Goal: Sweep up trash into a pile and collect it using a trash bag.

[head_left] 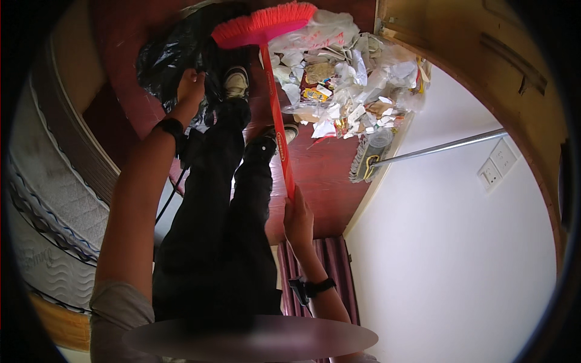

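Note:
My right hand [299, 222] is wrapped round the red handle of a broom [276, 115]. The broom's pink-red bristle head [264, 25] is raised at the far end, bristles pointing away from me. My left hand [191, 89] is closed on a black plastic garbage bag [166, 57], which hangs loose and crumpled at the left of my feet. To the right of the broom head lies a big heap of trash [357, 81], with paper scraps, clear plastic bags and wrappers. The bag's mouth cannot be made out.
A dust mop [365, 158] with a metal pole leans at the white wall [448, 242] beside the heap. On the left stand mattresses [60, 260]. My shoes [236, 82] are on the dark red floor [330, 199]. A wooden furniture edge [484, 66] curves at the upper right.

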`<state>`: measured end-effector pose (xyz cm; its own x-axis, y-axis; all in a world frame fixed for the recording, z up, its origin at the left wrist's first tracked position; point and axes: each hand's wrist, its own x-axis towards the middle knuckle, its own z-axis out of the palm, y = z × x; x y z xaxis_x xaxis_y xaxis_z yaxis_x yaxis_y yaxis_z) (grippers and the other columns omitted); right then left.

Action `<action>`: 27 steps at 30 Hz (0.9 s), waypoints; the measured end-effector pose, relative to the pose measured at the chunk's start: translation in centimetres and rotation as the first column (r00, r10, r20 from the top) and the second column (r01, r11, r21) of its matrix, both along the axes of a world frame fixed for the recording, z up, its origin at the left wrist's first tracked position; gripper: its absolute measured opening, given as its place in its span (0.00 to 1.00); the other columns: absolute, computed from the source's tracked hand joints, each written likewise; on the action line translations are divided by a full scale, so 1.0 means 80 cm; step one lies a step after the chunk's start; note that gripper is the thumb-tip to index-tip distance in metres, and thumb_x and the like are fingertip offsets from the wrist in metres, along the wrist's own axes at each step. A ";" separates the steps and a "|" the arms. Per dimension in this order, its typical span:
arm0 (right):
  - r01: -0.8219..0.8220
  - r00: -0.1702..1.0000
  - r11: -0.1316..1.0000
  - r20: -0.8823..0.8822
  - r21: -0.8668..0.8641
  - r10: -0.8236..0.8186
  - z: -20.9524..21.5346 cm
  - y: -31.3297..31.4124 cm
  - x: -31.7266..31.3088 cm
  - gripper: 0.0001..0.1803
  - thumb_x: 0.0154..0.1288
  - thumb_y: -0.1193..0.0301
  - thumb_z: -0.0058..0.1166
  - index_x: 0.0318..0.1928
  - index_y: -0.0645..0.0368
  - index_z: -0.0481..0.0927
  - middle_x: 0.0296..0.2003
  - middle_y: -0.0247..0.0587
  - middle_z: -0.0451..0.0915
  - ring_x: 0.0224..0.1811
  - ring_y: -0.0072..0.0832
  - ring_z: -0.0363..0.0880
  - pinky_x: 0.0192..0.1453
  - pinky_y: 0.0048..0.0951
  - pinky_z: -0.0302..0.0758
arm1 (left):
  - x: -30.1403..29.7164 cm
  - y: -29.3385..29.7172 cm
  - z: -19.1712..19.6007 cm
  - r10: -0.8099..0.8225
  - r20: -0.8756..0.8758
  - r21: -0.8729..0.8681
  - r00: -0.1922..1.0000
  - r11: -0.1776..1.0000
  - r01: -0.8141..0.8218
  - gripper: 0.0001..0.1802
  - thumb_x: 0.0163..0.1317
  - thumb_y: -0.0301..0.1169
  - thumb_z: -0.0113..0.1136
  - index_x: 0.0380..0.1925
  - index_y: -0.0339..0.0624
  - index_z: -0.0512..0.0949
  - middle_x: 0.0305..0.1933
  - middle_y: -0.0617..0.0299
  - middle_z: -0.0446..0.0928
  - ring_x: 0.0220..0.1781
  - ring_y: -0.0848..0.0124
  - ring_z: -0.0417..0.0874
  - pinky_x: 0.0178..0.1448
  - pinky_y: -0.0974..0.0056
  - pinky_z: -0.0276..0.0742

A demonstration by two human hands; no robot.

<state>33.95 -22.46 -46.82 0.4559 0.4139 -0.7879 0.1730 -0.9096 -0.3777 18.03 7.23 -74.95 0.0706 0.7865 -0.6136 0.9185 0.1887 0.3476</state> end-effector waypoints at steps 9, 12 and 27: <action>0.166 0.985 0.983 0.039 0.083 -0.170 -0.028 0.035 0.001 0.21 0.70 0.67 0.44 0.57 0.70 0.65 0.39 0.67 0.76 0.41 0.58 0.77 0.44 0.46 0.73 | 0.037 -0.019 -0.021 0.327 0.166 -0.181 0.931 0.938 -0.297 0.18 0.60 0.42 0.57 0.44 0.42 0.76 0.37 0.58 0.81 0.41 0.61 0.81 0.47 0.60 0.73; 0.186 0.980 0.982 -0.078 0.016 -0.184 0.007 -0.004 0.006 0.21 0.70 0.68 0.43 0.57 0.69 0.65 0.40 0.67 0.76 0.43 0.59 0.77 0.45 0.46 0.73 | 0.011 -0.015 -0.050 0.262 0.152 -0.121 0.953 0.962 -0.245 0.16 0.60 0.42 0.58 0.42 0.44 0.78 0.40 0.57 0.81 0.43 0.65 0.81 0.46 0.63 0.73; 0.775 0.614 0.616 -0.066 -0.141 -0.787 0.078 -0.174 0.132 0.17 0.74 0.60 0.35 0.53 0.58 0.66 0.17 0.28 0.64 0.09 0.13 0.59 0.09 0.16 0.58 | -0.030 -0.039 -0.052 0.116 0.132 0.023 0.984 0.993 -0.120 0.22 0.60 0.45 0.55 0.48 0.42 0.76 0.46 0.55 0.80 0.50 0.59 0.79 0.53 0.61 0.71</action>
<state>44.49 -36.36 -40.58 0.4809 -0.1316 -0.8669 -0.6559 -0.7101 -0.2561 15.65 4.09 -79.14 0.0541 0.8124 -0.5806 0.8368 0.2803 0.4702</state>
